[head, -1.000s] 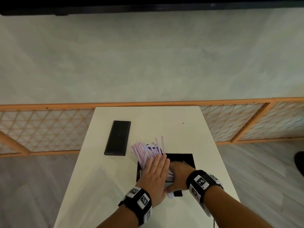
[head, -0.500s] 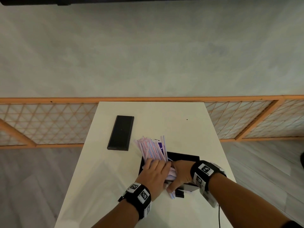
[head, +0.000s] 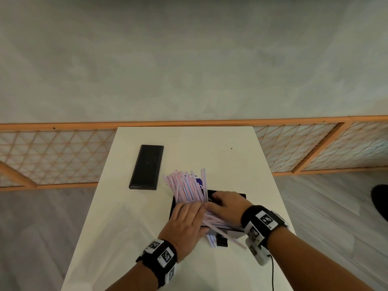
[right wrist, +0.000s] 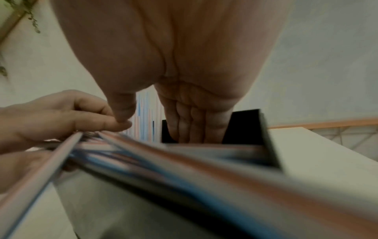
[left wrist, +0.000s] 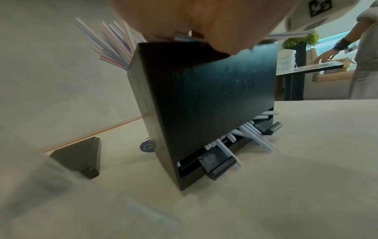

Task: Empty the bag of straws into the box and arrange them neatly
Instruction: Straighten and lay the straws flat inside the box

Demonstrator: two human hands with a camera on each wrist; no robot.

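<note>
Pressing flat, the left hand (head: 186, 222) lay relaxed on the straws (head: 186, 186) fanning from the black box (left wrist: 204, 100) on the counter (head: 126, 227), the right hand (head: 227, 203) resting straight-fingered inside.

The box (left wrist: 214, 100) looks like black-stained wood, matt with faint grain and a few pale scuffs, and the lid (head: 147, 166) lying apart on the bench has the same dull dark finish. The straws (head: 186, 187) are smooth, thin plastic with pink and blue stripes. The bench (head: 220, 160) top is a smooth, pale, matt surface.
</note>
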